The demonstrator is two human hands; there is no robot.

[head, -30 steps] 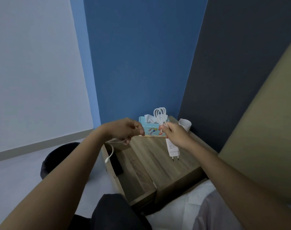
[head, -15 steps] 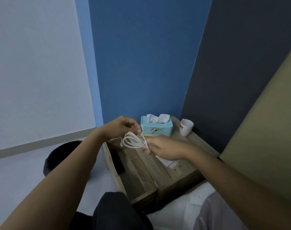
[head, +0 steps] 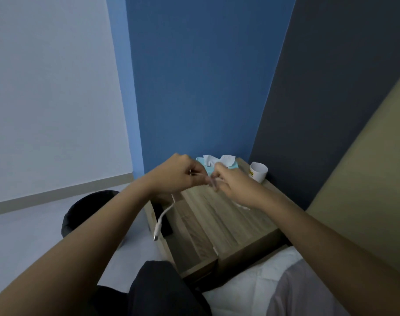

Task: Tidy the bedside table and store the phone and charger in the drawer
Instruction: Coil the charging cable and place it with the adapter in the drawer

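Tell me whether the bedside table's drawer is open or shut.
Open. The drawer is pulled out to the left of the tabletop, its wooden inside exposed, with a dark object, maybe the phone, inside.

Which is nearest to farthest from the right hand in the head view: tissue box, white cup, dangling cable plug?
From the right hand:
1. Tissue box, just behind the hand at the back of the table top.
2. White cup, off to the right in the back corner.
3. Cable plug, hanging low on the left below the left hand, over the open drawer.
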